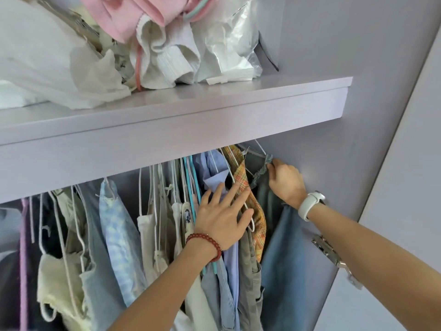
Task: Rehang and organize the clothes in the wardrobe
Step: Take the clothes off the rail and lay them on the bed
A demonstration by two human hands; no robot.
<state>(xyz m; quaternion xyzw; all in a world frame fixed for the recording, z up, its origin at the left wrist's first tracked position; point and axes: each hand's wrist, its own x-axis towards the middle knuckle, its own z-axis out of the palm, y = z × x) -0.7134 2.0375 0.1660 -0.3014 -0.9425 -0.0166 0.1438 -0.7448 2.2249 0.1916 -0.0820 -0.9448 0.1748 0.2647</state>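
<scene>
Under the shelf (214,111), at the far right end of the row of hanging clothes (167,211): right hand (285,181) pinching the frilly grey strap (261,172) of a dark garment on the last white hanger (255,151). Left hand (222,218), fingers straight and spread, pressing the orange plaid piece (243,177) and blue shirt (214,170) aside, just left of that grip. Best to keep the gap held wide, lift the strap clear, and seat it squarely over the hanger's shoulder. Worth checking that neighbouring hangers do not snag. Rail itself hidden behind the shelf edge.
</scene>
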